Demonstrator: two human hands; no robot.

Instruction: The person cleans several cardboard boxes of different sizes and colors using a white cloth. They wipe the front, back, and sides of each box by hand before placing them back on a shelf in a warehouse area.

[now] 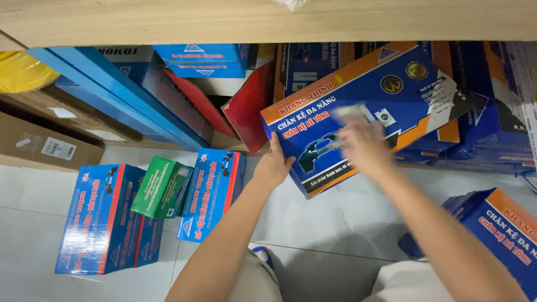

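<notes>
Head view: left hand (272, 166) grips tilted blue-and-orange box (358, 112), right hand (364, 145) blurred.

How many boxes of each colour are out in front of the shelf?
Blue-and-red boxes: 3
Green box: 1
Blue-and-orange boxes: 2, one gripped by the left hand
Total: 6

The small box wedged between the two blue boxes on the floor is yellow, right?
Not yellow: the head view shows the small box is green. It does sit between the two blue boxes on the white tiled floor.
</notes>
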